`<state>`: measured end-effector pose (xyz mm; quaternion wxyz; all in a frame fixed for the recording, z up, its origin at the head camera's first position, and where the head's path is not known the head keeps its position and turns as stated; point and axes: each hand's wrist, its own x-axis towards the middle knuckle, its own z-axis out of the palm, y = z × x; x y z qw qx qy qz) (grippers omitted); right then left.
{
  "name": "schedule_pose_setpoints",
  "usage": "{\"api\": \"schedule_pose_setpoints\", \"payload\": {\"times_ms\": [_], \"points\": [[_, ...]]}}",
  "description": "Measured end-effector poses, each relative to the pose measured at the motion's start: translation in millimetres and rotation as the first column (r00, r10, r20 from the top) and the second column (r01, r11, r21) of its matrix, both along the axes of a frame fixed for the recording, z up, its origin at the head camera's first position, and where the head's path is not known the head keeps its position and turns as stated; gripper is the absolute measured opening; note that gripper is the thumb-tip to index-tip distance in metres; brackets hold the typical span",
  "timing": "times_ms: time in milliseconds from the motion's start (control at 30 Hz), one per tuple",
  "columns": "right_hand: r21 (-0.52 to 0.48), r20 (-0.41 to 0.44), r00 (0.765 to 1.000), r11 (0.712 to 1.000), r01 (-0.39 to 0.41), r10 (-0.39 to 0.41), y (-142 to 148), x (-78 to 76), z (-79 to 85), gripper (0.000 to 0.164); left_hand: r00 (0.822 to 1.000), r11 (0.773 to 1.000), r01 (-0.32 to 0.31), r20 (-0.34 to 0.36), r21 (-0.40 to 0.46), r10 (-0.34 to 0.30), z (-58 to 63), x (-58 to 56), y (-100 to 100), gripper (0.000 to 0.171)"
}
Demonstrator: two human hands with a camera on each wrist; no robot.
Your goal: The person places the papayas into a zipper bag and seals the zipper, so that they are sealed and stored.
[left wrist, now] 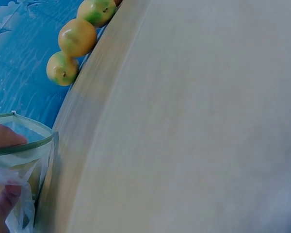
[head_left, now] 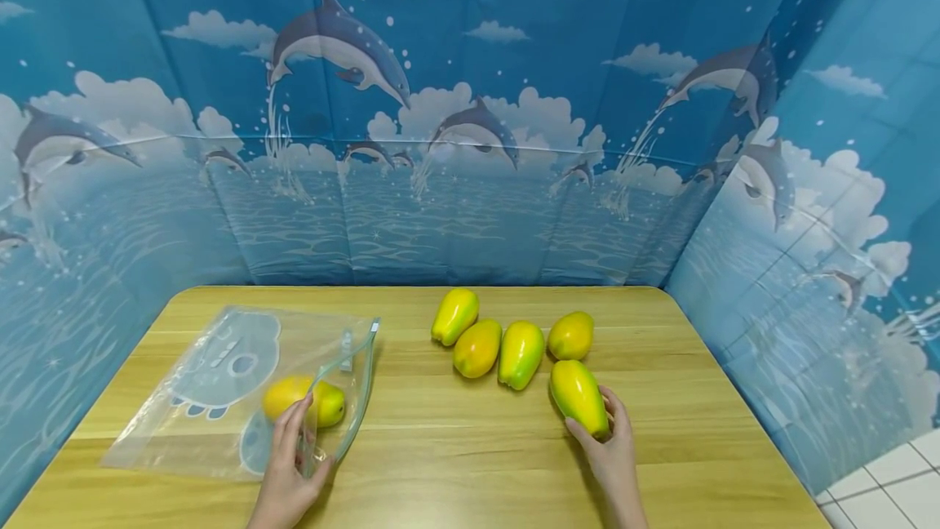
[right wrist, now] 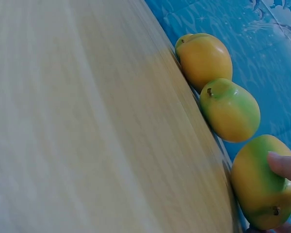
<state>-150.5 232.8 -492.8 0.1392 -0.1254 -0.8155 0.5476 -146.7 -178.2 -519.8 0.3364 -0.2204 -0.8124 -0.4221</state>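
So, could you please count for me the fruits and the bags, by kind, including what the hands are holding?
Clear bag: 1
Yellow-green fruits: 6 (4 loose, 1 held by the right hand, 1 in the bag)
Total: 7

Dolphin-print curtains (head_left: 470, 219) around a wooden table (head_left: 455, 455) mark a screened-off nook

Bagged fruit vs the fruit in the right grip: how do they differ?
Cover: the bagged fruit lies inside the clear bag; the held fruit is outside it, in the right grip.
Pose: in the head view, the bagged fruit lies roughly crosswise; the held fruit slants from upper left to lower right.
Shared: both are elongated, with yellow and green skin.
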Motion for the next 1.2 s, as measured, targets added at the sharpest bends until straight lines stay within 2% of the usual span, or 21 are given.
{"api": "schedule_pose_setpoints", "payload": {"times_ms": [100,300,733,967,1200], "points": [[-0.03,0.021,1.0,1.0,0.006,-0.005,0,-0.4,-0.5,0.07,1.0,1.0,0.0,-0.004,0.003,0.0,-0.7,-0.2,0,0.102],[-0.022,0.077,0.996,0.999,0.041,-0.039,-1,0.0,0.4,0.071,1.0,1.0,0.007,-0.002,0.009,-0.007,-0.3,0.2,0,0.102],[-0.101,0.119,0.988,0.989,0.106,-0.094,1,3.0,3.5,0.072,1.0,1.0,0.005,0.011,0.015,-0.005,1.8,1.3,1,0.102],[-0.166,0.086,0.987,0.974,0.151,-0.138,-4,2.5,14.5,0.07,1.0,1.0,0.003,0.004,0.014,-0.003,1.7,1.6,1,0.1],[-0.201,-0.002,0.992,0.972,0.122,-0.125,-9,0.1,26.4,0.067,1.0,1.0,0.003,-0.02,0.015,-0.003,2.3,1.1,1,0.099]]}}
